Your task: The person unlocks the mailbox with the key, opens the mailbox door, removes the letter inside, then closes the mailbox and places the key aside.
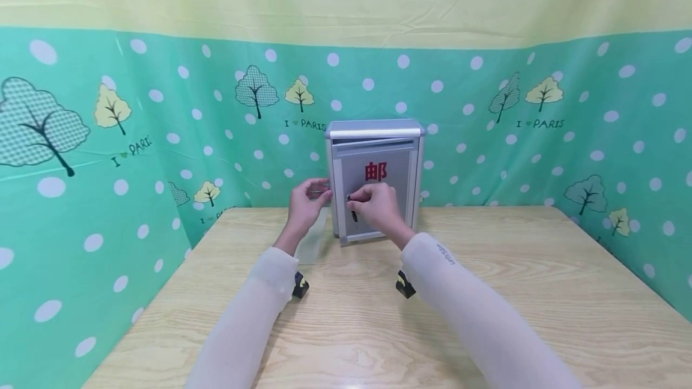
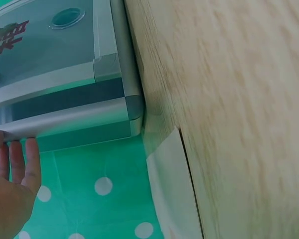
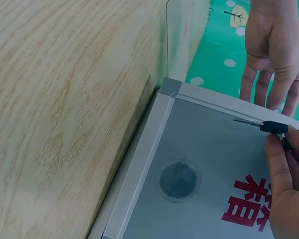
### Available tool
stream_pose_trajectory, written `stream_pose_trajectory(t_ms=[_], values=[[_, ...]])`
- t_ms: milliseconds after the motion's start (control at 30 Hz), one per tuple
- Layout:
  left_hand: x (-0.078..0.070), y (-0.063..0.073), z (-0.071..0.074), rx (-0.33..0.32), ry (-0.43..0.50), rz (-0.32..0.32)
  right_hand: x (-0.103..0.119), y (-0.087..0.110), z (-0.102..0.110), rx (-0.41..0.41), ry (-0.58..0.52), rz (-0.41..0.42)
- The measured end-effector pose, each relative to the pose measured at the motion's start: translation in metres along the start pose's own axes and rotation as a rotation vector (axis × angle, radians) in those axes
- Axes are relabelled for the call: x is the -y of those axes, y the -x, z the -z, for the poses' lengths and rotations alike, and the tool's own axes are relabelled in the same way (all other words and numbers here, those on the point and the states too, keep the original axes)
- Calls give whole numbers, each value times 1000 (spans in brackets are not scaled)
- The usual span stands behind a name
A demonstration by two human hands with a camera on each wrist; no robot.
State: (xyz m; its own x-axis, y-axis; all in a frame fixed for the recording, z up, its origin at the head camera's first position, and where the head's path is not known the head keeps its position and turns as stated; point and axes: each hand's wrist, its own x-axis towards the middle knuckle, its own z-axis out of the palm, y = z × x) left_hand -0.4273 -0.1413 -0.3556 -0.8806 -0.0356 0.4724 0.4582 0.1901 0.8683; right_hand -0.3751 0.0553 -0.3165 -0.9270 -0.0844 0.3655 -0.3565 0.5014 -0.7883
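A grey metal mailbox point(image 1: 376, 197) with red characters stands upright on the wooden table. Its front door point(image 2: 45, 79) stands slightly out from the body along the left side, with a dark gap between. My right hand point(image 1: 376, 204) pinches a black-headed key at the door's left side; the lock is hidden behind the fingers. A second black-headed key point(image 3: 274, 127) hangs beside it, blade bare. My left hand point(image 1: 307, 204) touches the mailbox's left side edge with its fingertips, fingers fairly straight point(image 2: 15, 199). A round window point(image 3: 178, 180) sits low in the door.
A pale flat sheet or envelope point(image 1: 310, 245) lies on the table point(image 1: 346, 329) left of the mailbox. Behind and at both sides hangs a green and yellow printed curtain point(image 1: 459, 101). Dark wrist cameras point(image 1: 300, 285) show below the cuffs.
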Motion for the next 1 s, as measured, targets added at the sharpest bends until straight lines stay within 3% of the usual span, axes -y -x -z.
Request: stream_pose_trajectory(t_ms=[1000], values=[[-3, 2, -1, 5, 10, 24, 3, -14, -11, -35, -32, -47]])
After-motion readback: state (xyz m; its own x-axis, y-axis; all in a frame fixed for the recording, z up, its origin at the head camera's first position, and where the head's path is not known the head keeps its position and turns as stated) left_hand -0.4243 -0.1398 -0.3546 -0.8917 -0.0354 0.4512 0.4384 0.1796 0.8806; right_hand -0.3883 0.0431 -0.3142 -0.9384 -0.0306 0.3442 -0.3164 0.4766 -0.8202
